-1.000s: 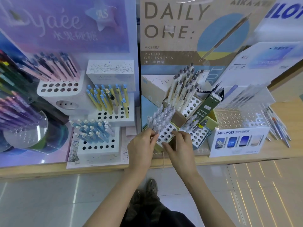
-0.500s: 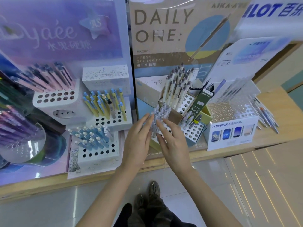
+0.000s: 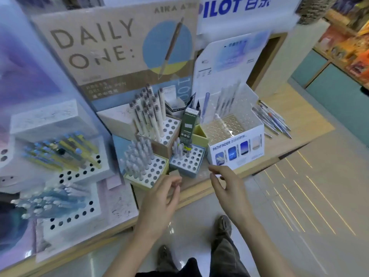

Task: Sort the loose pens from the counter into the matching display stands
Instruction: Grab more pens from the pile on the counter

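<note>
Between pick-ups: both hands empty, the next pen not yet fetched.
The left hand (image 3: 159, 198) and right hand (image 3: 225, 188) hover with relaxed fingers, grasping nothing, before the Daily One stands (image 3: 157, 170). The loose pens (image 3: 272, 120) lie on the counter (image 3: 311, 120) at two o'clock from the right hand, well apart from its fingers, just beside the Pathfinder stand (image 3: 235, 148). The next move probably calls for a rightward reach.

On your left, the blue pens (image 3: 50, 198) and yellow pens (image 3: 60, 152) smear into blur. You cannot read the small print on the tan poster (image 3: 119, 47). Far right, the loose pens (image 3: 271, 120) are too small to tell apart.
</note>
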The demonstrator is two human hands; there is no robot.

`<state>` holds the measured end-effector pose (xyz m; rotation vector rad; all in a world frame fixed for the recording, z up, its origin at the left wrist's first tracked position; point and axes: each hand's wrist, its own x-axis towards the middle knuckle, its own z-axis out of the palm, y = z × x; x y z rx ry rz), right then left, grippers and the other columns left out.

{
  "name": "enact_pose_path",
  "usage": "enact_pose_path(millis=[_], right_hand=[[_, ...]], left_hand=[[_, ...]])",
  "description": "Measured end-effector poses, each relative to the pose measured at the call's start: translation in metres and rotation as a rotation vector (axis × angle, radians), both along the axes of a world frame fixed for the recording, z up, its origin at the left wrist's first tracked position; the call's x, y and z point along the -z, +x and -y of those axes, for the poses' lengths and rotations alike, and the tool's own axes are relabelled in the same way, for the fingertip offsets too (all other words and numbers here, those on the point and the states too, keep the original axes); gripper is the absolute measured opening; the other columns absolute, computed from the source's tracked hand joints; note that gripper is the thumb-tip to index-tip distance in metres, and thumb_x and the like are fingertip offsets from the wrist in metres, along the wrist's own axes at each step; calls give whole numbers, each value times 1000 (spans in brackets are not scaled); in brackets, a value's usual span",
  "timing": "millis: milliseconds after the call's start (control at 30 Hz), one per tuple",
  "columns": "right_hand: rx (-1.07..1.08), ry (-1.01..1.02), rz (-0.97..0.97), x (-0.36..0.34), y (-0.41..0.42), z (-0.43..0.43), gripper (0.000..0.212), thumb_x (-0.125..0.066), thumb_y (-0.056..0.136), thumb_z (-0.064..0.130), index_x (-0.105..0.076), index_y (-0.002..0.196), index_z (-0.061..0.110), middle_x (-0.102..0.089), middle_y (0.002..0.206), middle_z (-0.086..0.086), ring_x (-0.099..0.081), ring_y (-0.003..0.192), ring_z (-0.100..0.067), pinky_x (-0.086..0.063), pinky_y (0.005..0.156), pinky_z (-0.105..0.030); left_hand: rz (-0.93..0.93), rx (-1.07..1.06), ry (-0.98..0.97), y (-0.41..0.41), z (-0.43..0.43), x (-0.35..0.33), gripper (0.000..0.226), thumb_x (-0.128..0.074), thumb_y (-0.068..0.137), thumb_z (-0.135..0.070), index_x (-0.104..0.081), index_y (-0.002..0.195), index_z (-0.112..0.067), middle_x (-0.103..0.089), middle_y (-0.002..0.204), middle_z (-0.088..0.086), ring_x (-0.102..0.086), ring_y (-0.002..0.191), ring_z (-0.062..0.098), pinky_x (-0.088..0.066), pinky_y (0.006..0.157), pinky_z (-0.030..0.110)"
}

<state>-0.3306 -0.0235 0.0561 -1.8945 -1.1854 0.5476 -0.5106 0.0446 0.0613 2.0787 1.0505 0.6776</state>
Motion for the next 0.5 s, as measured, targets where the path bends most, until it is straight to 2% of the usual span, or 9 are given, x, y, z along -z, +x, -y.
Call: enact_pose_path(millis=[100,200,300,433,500], right_hand=[[115,-86,-133,15,53,37,24,-55,94,11,-64,107,28,-64,103,21,-56,97,5,-43,81,-10],[220,-115,-165,29,113,62,29,-54,94,9,-62,100,36,-65,97,24,-58,95,6,-40,76,-4],[185,-259,-173,37,187,77,22,-53,95,11,-62,104,29,-63,100,17,-58,93,4,-39,74,-4],[113,-397,-71,42,308,70,23,-54,97,18,-62,118,14,-63,113,3,-57,99,-9,-41,80,-19],[103,-416,-50,41,365,51,26,-55,96,20,-61,120,12,-63,115,0,-56,100,-11,-40,80,-21]], left_hand=[[0,48,-182,55,16,24,18,-62,89,-3,-65,101,-17,-59,97,-18,-56,94,-6,-42,81,8],[-27,57,-299,121,22,44,23,-62,90,-6,-60,98,-27,-61,96,-16,-56,93,-7,-39,76,3],[-90,17,-372,190,21,58,20,-59,91,-7,-60,105,-20,-61,103,-11,-58,92,-3,-40,75,4],[-91,2,-440,276,11,66,23,-56,93,-11,-57,112,-24,-59,108,-15,-55,97,-6,-41,80,6],[-55,-26,-504,319,2,65,23,-56,94,-13,-56,116,-21,-59,110,-10,-56,99,-1,-41,84,9]])
